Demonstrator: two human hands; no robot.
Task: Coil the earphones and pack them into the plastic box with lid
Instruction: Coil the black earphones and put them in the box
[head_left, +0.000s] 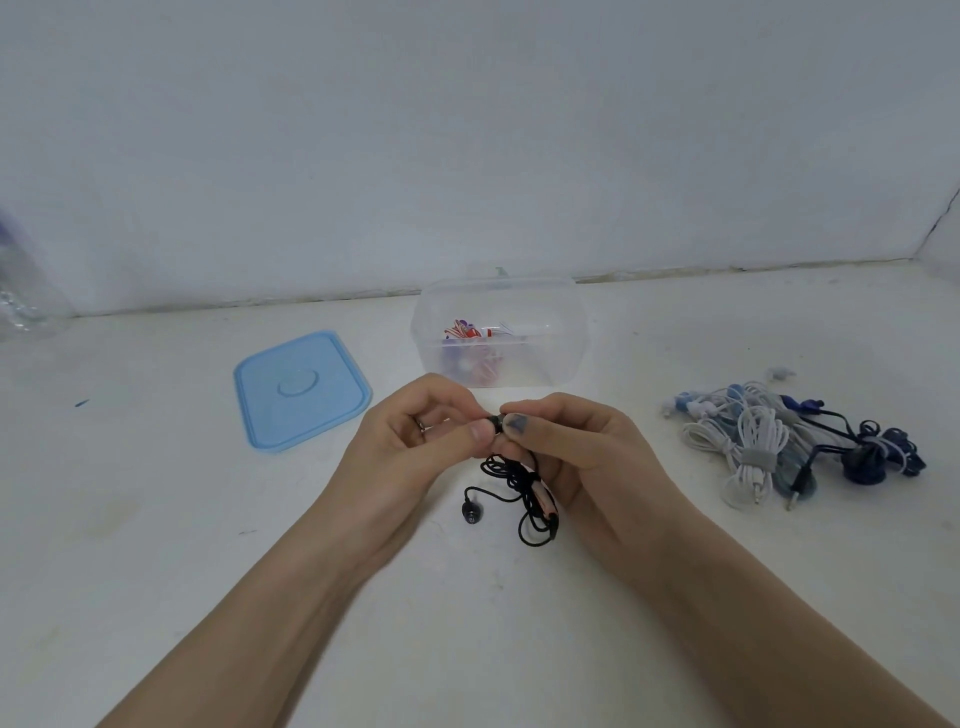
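Two hands (415, 436), one clear box (498, 332), one blue lid (301, 389), one black earphone set (524, 493)

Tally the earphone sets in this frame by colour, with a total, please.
Black earphones, held by both hands: 1
White earphones, in the pile on the right: 1
Light blue earphones, same pile: 1
Dark blue earphones, same pile: 1
Red and white earphones, inside the clear box: 1
Total: 5, though the pile's tangle may hide more.
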